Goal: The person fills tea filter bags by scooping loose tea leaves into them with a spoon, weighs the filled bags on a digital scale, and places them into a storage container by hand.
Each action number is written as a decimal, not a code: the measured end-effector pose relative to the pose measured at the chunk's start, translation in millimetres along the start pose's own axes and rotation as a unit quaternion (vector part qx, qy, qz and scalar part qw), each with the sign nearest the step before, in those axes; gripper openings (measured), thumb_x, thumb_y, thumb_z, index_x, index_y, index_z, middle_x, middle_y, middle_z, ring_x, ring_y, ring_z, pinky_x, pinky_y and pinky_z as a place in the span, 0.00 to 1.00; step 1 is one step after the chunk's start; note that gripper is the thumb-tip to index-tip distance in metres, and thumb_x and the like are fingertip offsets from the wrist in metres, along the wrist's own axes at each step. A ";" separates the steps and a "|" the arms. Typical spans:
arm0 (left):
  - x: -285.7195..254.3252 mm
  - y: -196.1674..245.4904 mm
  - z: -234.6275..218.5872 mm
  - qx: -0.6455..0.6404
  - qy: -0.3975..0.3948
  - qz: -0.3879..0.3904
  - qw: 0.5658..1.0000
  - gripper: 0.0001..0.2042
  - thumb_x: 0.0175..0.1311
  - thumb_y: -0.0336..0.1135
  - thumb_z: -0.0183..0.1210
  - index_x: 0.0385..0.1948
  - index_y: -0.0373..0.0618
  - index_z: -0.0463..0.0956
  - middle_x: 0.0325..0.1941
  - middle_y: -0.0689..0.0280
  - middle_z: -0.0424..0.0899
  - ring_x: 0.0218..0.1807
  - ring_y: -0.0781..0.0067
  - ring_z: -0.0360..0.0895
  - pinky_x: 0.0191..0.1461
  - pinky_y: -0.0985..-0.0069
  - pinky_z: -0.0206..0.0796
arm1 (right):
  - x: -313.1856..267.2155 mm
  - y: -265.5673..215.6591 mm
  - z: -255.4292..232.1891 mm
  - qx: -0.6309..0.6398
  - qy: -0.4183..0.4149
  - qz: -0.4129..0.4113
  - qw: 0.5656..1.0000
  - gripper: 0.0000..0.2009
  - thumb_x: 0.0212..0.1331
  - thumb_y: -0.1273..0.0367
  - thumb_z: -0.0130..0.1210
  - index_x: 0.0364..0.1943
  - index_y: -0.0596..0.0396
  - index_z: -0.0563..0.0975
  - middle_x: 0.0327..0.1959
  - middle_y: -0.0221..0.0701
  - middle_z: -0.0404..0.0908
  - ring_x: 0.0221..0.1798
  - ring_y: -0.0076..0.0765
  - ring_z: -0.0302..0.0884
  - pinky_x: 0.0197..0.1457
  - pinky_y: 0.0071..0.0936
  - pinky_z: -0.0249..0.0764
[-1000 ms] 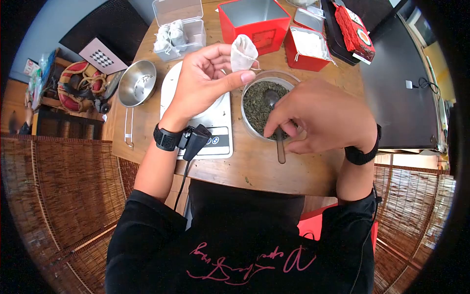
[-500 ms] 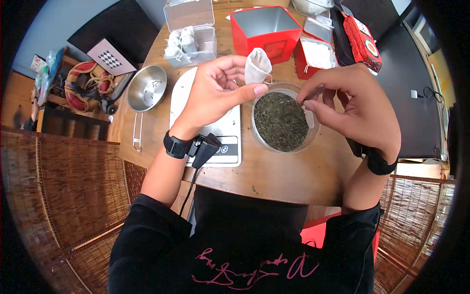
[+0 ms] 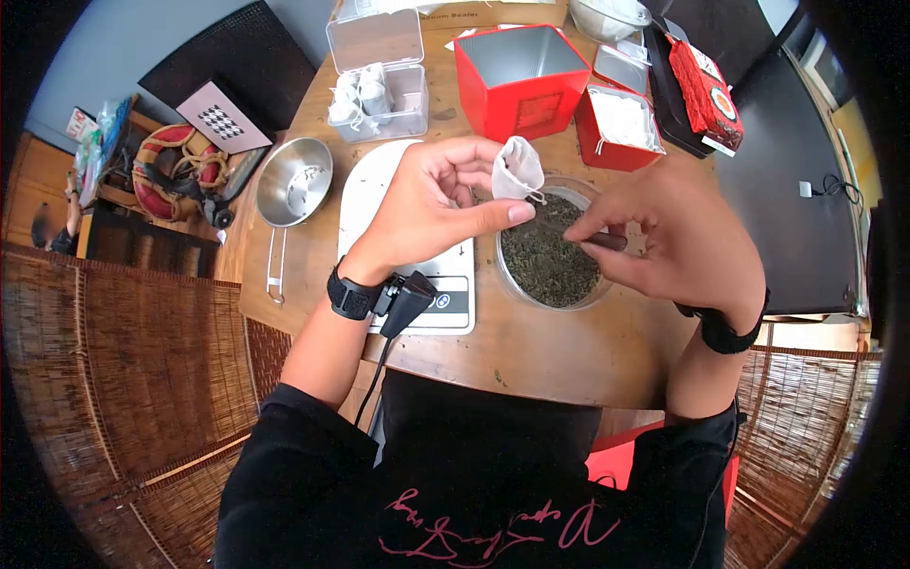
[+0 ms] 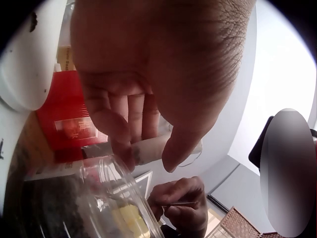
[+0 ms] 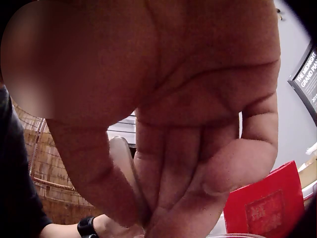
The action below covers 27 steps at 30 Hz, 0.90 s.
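Observation:
My left hand (image 3: 427,204) holds a small white drawstring tea bag (image 3: 518,173) between thumb and fingers, its mouth spread and a string hanging from it. In the left wrist view the bag (image 4: 148,149) sits between the thumb tip and the fingers. My right hand (image 3: 673,237) pinches a spoon by its dark handle (image 3: 611,241), which points back into the palm. The spoon's front end reaches toward the bag, low over dried tea leaves (image 3: 550,270). A clear round tub (image 3: 505,277) contains the leaves. From the right wrist, the spoon handle (image 5: 128,161) shows between thumb and fingers.
A white scale (image 3: 455,318) lies under my left forearm, with a steel pan (image 3: 294,180) to its left. Behind stand a clear box (image 3: 412,109) with filled bags, an open red tin (image 3: 521,95) and a smaller red box (image 3: 616,152) of white bags.
My right hand has lifted the spoon out of the leaves and brought it left, close to the bag. The left hand still holds the bag; the head view has shifted slightly.

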<state>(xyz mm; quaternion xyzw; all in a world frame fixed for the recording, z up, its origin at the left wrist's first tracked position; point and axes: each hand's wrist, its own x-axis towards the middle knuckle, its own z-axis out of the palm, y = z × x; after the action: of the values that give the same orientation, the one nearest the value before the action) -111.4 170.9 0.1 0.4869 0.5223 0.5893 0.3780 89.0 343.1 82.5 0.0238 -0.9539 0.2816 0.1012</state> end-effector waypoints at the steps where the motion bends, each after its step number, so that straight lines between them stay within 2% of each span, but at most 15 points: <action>1: 0.5 -0.2 0.5 -0.007 -0.004 0.019 1.000 0.17 0.62 0.22 0.69 0.53 0.33 0.80 0.51 0.58 0.89 0.49 0.73 0.87 0.56 0.75 0.80 | -0.2 1.3 -1.8 0.000 0.000 -0.001 1.000 0.07 0.46 0.72 0.67 0.31 0.51 0.88 0.21 0.33 0.84 0.25 0.39 0.83 0.33 0.33 0.77; 4: 1.1 -0.2 1.3 0.000 -0.002 0.035 0.999 0.17 0.63 0.22 0.70 0.53 0.33 0.80 0.51 0.58 0.89 0.49 0.73 0.87 0.54 0.76 0.80 | -4.1 3.5 -7.1 -0.023 -0.005 -0.024 0.999 0.07 0.46 0.72 0.66 0.31 0.50 0.88 0.24 0.33 0.85 0.25 0.40 0.83 0.33 0.33 0.76; 6: 1.3 -2.9 2.4 -0.007 0.002 0.039 0.999 0.17 0.63 0.23 0.69 0.53 0.33 0.80 0.51 0.57 0.89 0.49 0.73 0.87 0.54 0.76 0.81 | -7.3 3.5 -12.1 -0.040 -0.013 -0.011 0.999 0.06 0.47 0.72 0.66 0.32 0.51 0.88 0.27 0.34 0.87 0.29 0.39 0.84 0.36 0.33 0.76; 10: 0.9 0.3 4.5 0.001 0.013 0.046 0.999 0.17 0.64 0.23 0.69 0.54 0.33 0.79 0.51 0.56 0.89 0.50 0.72 0.88 0.53 0.76 0.81 | -7.2 -8.2 -26.0 -0.056 0.001 0.011 0.998 0.06 0.48 0.73 0.67 0.33 0.53 0.87 0.28 0.34 0.86 0.32 0.39 0.84 0.38 0.33 0.76; 12: 0.3 3.3 5.1 0.011 0.014 0.040 0.999 0.17 0.65 0.23 0.68 0.55 0.33 0.79 0.51 0.55 0.89 0.51 0.71 0.87 0.54 0.76 0.81 | -6.5 -13.3 -32.1 -0.009 0.017 0.115 0.993 0.06 0.50 0.73 0.67 0.33 0.53 0.87 0.27 0.33 0.85 0.32 0.38 0.83 0.41 0.34 0.75; 13: -0.1 3.7 5.7 0.022 0.017 0.033 0.999 0.18 0.65 0.23 0.68 0.56 0.33 0.79 0.50 0.55 0.89 0.52 0.70 0.87 0.55 0.76 0.81 | -7.9 -10.1 -31.3 -0.011 0.018 0.117 0.993 0.06 0.50 0.73 0.67 0.33 0.53 0.87 0.27 0.33 0.85 0.32 0.38 0.83 0.41 0.34 0.75; 14: -0.4 3.3 6.8 0.021 0.015 0.034 0.999 0.18 0.65 0.23 0.68 0.56 0.33 0.79 0.50 0.55 0.89 0.52 0.70 0.87 0.55 0.76 0.81 | -9.3 -3.2 -29.0 -0.039 0.051 0.084 0.994 0.06 0.51 0.73 0.67 0.34 0.53 0.87 0.28 0.32 0.85 0.31 0.38 0.82 0.41 0.34 0.75; 15: -0.9 2.9 8.0 0.029 0.024 0.036 0.999 0.18 0.65 0.26 0.68 0.56 0.35 0.80 0.49 0.60 0.90 0.48 0.76 0.86 0.52 0.78 0.78 | -9.7 2.6 -27.1 -0.067 0.084 0.050 0.993 0.06 0.51 0.74 0.67 0.34 0.54 0.87 0.28 0.32 0.84 0.31 0.38 0.81 0.41 0.34 0.75; 16: -1.5 2.2 9.0 0.037 0.033 0.038 0.998 0.17 0.65 0.28 0.69 0.56 0.37 0.81 0.48 0.65 0.91 0.44 0.82 0.84 0.50 0.81 0.75 | -8.8 6.5 -25.3 -0.067 0.084 0.053 0.993 0.06 0.51 0.74 0.67 0.34 0.54 0.87 0.28 0.32 0.84 0.31 0.38 0.81 0.41 0.34 0.75; 17: -1.9 3.4 8.8 0.035 0.030 0.037 0.998 0.17 0.65 0.28 0.69 0.56 0.37 0.81 0.48 0.65 0.91 0.44 0.82 0.84 0.50 0.81 0.75 | -6.9 10.0 -23.6 -0.061 0.078 0.035 0.994 0.06 0.52 0.73 0.67 0.34 0.54 0.86 0.28 0.32 0.84 0.31 0.38 0.81 0.40 0.33 0.75; 19: -2.7 8.0 9.0 0.082 -0.016 0.037 0.996 0.21 0.67 0.30 0.68 0.59 0.33 0.78 0.49 0.56 0.90 0.53 0.72 0.86 0.60 0.73 0.76 | -5.2 13.2 -21.9 -0.054 0.072 0.021 0.996 0.06 0.52 0.72 0.67 0.34 0.54 0.86 0.28 0.33 0.84 0.31 0.38 0.81 0.40 0.33 0.75; 22: -3.0 6.8 13.7 0.084 -0.025 0.069 0.994 0.21 0.67 0.32 0.68 0.60 0.34 0.77 0.49 0.57 0.90 0.53 0.72 0.85 0.62 0.71 0.74 | -4.2 11.9 -18.7 -0.074 0.053 0.033 0.995 0.05 0.52 0.71 0.66 0.33 0.55 0.85 0.27 0.34 0.83 0.30 0.39 0.81 0.37 0.33 0.75; 24: -3.1 5.2 15.4 0.085 -0.032 0.065 0.994 0.21 0.67 0.31 0.67 0.60 0.34 0.77 0.49 0.57 0.90 0.54 0.71 0.85 0.63 0.70 0.73 | -3.9 6.8 -16.4 -0.066 0.051 0.007 0.996 0.06 0.53 0.76 0.63 0.35 0.60 0.84 0.27 0.31 0.82 0.30 0.25 0.80 0.30 0.22 0.67; 27: -3.3 3.8 19.1 0.096 -0.041 0.078 0.992 0.20 0.69 0.30 0.65 0.60 0.35 0.77 0.49 0.58 0.89 0.56 0.70 0.85 0.63 0.70 0.73 | 0.7 6.9 -17.1 -0.059 0.006 0.017 0.998 0.05 0.55 0.77 0.63 0.36 0.61 0.83 0.28 0.32 0.83 0.31 0.24 0.80 0.32 0.22 0.70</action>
<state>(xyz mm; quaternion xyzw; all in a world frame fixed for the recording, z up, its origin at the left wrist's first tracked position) -91.8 171.8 2.9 0.5835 0.5212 0.5438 0.3034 90.7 358.1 93.1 -0.0001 -0.9684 0.2271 0.1033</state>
